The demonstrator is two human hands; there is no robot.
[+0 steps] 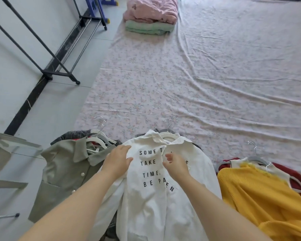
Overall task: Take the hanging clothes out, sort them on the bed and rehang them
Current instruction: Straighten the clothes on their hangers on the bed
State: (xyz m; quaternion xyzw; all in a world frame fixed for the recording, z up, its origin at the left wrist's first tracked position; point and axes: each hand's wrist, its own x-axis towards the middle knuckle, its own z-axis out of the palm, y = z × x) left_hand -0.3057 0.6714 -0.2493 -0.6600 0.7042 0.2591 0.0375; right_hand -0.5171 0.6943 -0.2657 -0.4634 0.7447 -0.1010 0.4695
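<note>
The left hand (117, 160) rests flat, fingers (124, 148) straight, on the white shirt (146, 197) at the near edge of the bed (215, 84). The right hand (176, 164) pinches the shirt's front with curled fingers.

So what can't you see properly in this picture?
Head view:
Letters on the white printed shirt, hidden by the right hand and a fold.
Part of the yellow knitted sweater, cut by the right and bottom edges.
Top of the black metal clothes rack, cut by the frame.

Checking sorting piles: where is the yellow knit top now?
Head view, lower right: the yellow knit top lies on the bed, over a red garment, right of the white shirt.
</note>
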